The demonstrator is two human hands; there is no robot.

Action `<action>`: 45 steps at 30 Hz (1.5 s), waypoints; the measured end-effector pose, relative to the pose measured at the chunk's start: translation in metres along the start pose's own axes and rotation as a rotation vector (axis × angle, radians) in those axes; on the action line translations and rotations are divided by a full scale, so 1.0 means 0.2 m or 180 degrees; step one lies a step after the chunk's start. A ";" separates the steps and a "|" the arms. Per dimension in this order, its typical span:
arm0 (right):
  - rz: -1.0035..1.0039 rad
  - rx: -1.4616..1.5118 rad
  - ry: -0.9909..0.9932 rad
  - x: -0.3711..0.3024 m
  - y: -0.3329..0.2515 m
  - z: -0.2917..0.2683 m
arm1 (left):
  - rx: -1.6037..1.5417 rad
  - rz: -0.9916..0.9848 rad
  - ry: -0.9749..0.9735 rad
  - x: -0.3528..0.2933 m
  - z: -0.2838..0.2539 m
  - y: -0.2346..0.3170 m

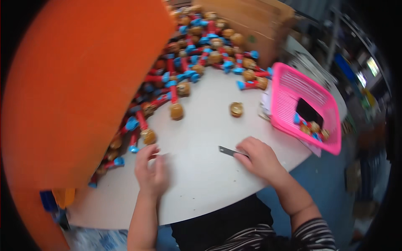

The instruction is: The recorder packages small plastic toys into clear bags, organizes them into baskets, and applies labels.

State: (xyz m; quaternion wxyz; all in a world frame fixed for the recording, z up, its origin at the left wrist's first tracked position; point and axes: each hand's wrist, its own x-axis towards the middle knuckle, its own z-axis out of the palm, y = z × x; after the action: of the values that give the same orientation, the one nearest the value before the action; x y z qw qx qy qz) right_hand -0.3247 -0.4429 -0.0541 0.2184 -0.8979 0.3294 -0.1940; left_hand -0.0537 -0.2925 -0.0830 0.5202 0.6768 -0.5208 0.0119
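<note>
Between the thumb and fingers of my right hand (pixel 258 157) is a flat grey knife blade (pixel 227 151), pointing left over the white table (pixel 201 175). My left hand (pixel 151 173) is slightly blurred, its thumb and fingers apart with nothing seen between them. Just beyond its fingertips lies a small plastic toy (pixel 142 124) with a golden-brown round head, a red stem and a blue end. Many similar toys form a pile (pixel 205 46) at the back and left. Alone on the table, ahead of my right hand, sits a small golden-brown round piece (pixel 236 109).
A large orange panel (pixel 83 92) covers the left side, beside the pile. Behind the toys stands a brown cardboard box (pixel 247 23). A pink plastic basket (pixel 274 100) at the right holds a dark flat object (pixel 309 112) and several toys (pixel 313 129).
</note>
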 end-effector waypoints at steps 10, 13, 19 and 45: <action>0.1374 -0.0377 0.1291 -0.28 0.45 -0.77 | -0.0467 -0.0246 -0.0116 -0.03 0.05 -0.07; 0.1841 -0.0576 0.1289 -0.33 0.80 -1.06 | -0.0571 -0.0510 -0.0172 -0.05 0.04 -0.09; 0.2569 0.0358 0.1878 -0.21 1.46 -1.40 | -0.0491 -0.0573 -0.0290 -0.12 0.07 0.00; 0.4072 0.2903 0.2748 0.27 2.39 -1.43 | 0.2172 -0.0108 -0.0286 -0.64 0.27 0.50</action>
State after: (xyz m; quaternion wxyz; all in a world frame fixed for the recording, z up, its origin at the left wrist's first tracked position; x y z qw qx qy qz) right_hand -0.6701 -0.8841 -0.0542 0.4774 -0.2175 0.7112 -0.4680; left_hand -0.2113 -0.2345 -0.1098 0.2406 0.8202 -0.4979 0.1469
